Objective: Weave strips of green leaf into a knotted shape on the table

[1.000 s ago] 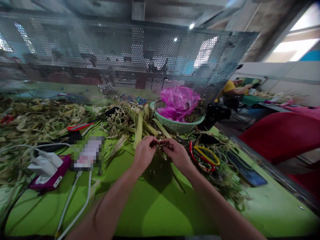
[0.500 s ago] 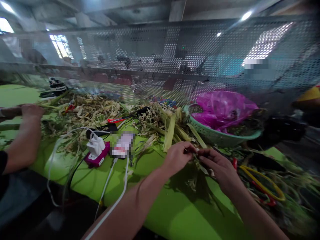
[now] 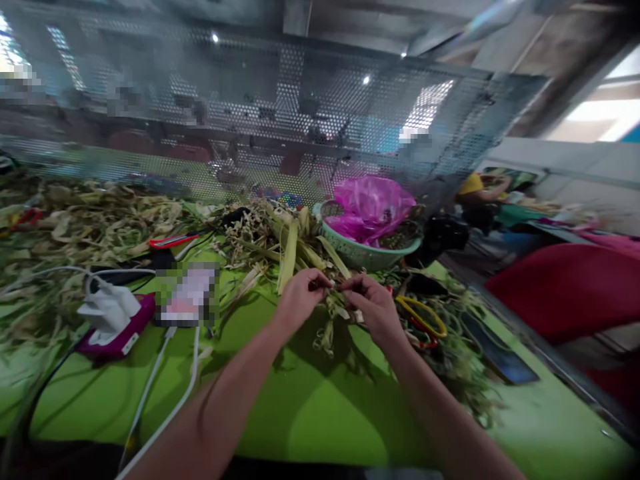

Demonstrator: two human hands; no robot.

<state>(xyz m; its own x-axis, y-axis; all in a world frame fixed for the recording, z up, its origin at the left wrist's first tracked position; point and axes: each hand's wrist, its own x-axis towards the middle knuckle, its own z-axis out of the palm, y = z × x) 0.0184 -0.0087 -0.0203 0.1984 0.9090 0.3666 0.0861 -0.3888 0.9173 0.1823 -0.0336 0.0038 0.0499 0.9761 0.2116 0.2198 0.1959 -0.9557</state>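
Near the middle of the green table, my left hand [image 3: 303, 293] pinches a small bunch of dried plant strands [image 3: 327, 333] between thumb and fingers. Close by on the right, my right hand [image 3: 373, 307] is closed on the same bunch, fingertips almost meeting those of the left. Pale, curled ends hang below the fingers. What exactly lies between the fingertips is too small to make out. Just behind the hands are broad yellow-green leaf strips [image 3: 287, 253].
A mint basket [image 3: 370, 257] holds a pink plastic bag [image 3: 373, 207]. Yellow-handled scissors [image 3: 423, 315] lie among green scraps to the right. On the left are a phone [image 3: 190, 293] on a cable, a purple power socket [image 3: 117, 333], a red cutter [image 3: 173, 241] and heaped dry husks [image 3: 105, 213].
The view has swung right, so the table's things sit further left and a red chair appears. Another person's arm at the left has left the view. Both hands still pinch the strands.
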